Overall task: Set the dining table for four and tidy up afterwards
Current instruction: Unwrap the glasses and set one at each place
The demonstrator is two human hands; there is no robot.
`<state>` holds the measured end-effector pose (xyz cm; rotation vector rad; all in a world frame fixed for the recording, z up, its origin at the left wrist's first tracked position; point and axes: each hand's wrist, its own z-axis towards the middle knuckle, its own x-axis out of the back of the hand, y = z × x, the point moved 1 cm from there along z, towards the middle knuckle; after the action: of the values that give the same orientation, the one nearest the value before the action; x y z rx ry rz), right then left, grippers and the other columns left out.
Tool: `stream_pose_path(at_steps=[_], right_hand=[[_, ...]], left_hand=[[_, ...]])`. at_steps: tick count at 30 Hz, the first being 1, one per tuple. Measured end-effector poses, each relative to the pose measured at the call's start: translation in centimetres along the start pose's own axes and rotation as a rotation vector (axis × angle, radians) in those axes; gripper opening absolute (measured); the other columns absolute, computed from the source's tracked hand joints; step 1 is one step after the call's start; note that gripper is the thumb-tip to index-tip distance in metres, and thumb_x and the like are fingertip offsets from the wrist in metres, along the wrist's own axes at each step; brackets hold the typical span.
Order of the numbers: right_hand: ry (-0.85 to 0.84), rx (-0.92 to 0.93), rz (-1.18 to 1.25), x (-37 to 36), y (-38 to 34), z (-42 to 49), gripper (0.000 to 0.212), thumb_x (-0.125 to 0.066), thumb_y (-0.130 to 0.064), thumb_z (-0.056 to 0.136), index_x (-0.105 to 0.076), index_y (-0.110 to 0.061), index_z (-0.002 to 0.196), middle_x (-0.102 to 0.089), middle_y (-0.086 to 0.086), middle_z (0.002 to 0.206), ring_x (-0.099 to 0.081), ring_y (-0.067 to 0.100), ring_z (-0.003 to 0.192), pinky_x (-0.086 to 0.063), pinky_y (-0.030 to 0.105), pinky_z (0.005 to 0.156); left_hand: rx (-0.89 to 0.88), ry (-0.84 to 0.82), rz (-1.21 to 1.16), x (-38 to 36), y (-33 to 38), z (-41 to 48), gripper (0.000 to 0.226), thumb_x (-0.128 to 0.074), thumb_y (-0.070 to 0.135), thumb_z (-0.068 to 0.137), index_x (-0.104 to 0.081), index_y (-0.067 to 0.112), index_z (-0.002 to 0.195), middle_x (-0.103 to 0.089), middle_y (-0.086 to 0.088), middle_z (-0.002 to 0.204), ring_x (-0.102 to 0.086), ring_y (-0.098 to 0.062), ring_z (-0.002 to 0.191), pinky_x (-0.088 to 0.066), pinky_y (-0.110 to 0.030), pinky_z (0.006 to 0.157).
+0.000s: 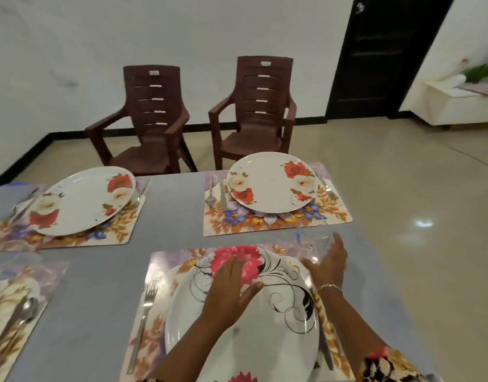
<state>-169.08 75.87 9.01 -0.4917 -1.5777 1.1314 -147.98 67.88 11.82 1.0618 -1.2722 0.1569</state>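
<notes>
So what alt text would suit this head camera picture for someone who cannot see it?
A person's left hand lies flat on a round white plate with a pink flower, while the open right hand is at a clear drinking glass beside it. Across the grey table stand two brown plastic chairs.

near plate (265, 343) under left hand (232, 282): white, pink flower, black swirls | far plate (267, 183) beyond right hand (329, 264): white, red and cream roses | placemat (276, 220) under far plate: orange leaves, blue-purple flowers | table (171, 216) left of left hand: grey | chairs (152, 117) far beyond both hands: dark brown | sleeve (386, 365) behind right hand: red, black, yellow print
</notes>
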Motion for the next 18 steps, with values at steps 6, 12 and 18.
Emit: stream_pose_path(at_steps=[6, 12, 18], right_hand=[[0.239, 0.427, 0.024, -1.0, -3.3, -7.3, 0.066, -0.068, 0.013, 0.063, -0.042, -0.009, 0.119, -0.051, 0.024, 0.114, -0.051, 0.041, 0.105, -0.044, 0.056, 0.091], [-0.121, 0.644, 0.073, -8.9, -9.3, -17.1, 0.057, -0.061, 0.002, 0.068, -0.040, -0.015, 0.119, -0.054, 0.019, 0.112, -0.048, 0.036, 0.107, -0.040, 0.050, 0.097], [-0.415, 0.672, 0.109, -18.4, -15.3, -29.8, 0.047, -0.064, 0.008, 0.069, -0.053, -0.005, 0.113, -0.053, 0.015, 0.107, -0.053, 0.031, 0.093, -0.046, 0.047, 0.085]], left_hand=[[0.122, 0.103, -0.047, 2.3, -4.1, -4.8, 0.115, -0.002, 0.092, 0.061, -0.027, 0.018, 0.145, -0.027, 0.000, 0.153, -0.021, -0.014, 0.142, -0.015, -0.025, 0.115], [0.269, 0.236, -0.067, 7.1, -11.4, -12.3, 0.112, -0.003, 0.091, 0.062, -0.031, 0.017, 0.142, -0.033, 0.000, 0.148, -0.030, -0.013, 0.135, -0.015, -0.011, 0.103], [0.445, 0.387, -0.081, 13.1, -22.6, -23.3, 0.112, -0.006, 0.090, 0.064, -0.034, 0.014, 0.141, -0.035, -0.002, 0.145, -0.032, -0.016, 0.135, -0.026, -0.025, 0.108]])
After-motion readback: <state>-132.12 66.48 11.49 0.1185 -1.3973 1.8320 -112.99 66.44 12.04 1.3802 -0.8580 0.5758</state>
